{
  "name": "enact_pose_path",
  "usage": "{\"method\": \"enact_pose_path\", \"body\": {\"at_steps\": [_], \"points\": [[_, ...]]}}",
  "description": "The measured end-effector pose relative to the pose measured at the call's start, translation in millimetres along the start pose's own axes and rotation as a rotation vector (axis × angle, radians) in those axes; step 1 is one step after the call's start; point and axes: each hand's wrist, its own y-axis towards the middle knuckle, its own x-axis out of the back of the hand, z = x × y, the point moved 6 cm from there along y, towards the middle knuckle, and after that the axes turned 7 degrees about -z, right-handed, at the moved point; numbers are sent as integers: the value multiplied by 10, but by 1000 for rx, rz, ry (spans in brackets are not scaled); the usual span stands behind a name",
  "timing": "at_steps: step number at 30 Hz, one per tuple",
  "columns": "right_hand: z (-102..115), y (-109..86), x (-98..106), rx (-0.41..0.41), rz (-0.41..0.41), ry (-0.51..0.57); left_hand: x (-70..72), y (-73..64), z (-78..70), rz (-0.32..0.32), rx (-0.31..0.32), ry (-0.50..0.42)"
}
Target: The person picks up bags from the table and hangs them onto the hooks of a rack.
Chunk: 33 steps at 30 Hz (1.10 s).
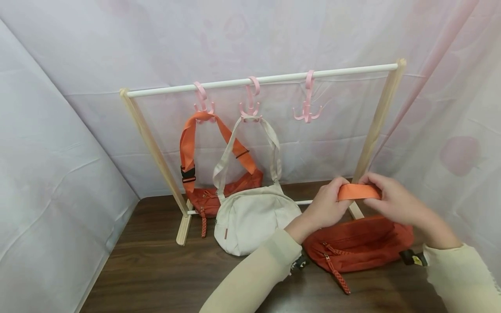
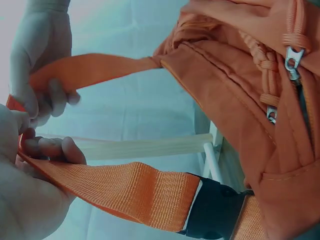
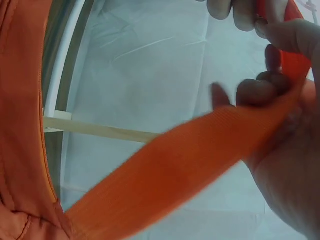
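Observation:
Both hands grip the top of an orange strap, which belongs to a rust-red waist bag. My left hand holds the strap's left part, and my right hand holds its right part close by. In the left wrist view a black buckle joins the strap below my left hand. The bag hangs beneath the hands at the right, its braided zipper pulls dangling. Up and to the left of the hands, a pink hook hangs with nothing on it.
A white rail on wooden posts spans the back. A cream bag hangs from the middle pink hook, and another red bag from the left hook. The dark wooden table lies below; curtains surround it.

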Motion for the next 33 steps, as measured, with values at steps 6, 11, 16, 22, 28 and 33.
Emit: {"method": "enact_pose_path", "body": {"at_steps": [6,11,16,22,28,33], "points": [[85,49,149,39,-124,0,22,17,-29,15,3,-13],[165,90,270,23,-176,-36,56,24,-58,18,11,-34],[226,115,354,18,-186,-69,124,34,-89,-5,19,-69],[240,135,376,16,-172,-67,242,47,-140,-34,22,-108],[263,174,379,36,-163,-38,398,45,-199,-80,12,-124],[314,214,380,43,-163,12,533,37,-240,-94,8,-135]]}}
